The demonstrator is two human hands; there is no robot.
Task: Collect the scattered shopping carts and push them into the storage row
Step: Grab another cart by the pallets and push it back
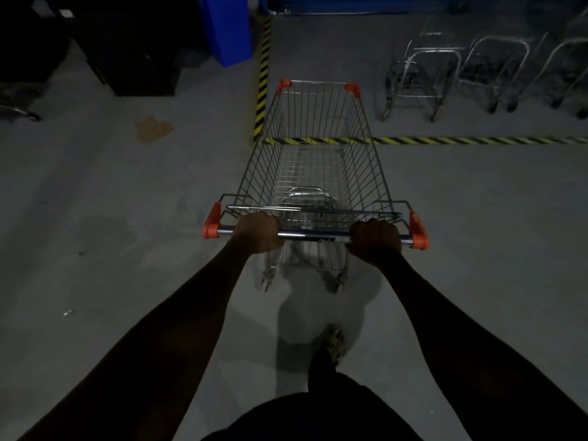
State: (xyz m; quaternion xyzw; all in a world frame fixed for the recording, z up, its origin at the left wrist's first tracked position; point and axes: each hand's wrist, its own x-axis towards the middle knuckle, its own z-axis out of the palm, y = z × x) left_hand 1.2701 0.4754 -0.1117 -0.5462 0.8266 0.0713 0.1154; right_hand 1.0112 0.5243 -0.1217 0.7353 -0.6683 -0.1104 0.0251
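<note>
Held cart point(315, 173): one
Parked carts point(420, 74): three at least
Hands: left hand point(258, 232), right hand point(375, 243), two
Striped floor lines point(477, 140): two
Blue bin point(226, 30): one

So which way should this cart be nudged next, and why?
Probably swing the cart rightward. The left hand and right hand grip its handle bar, it points straight over the striped line, and the parked carts stand ahead on the right.
</note>
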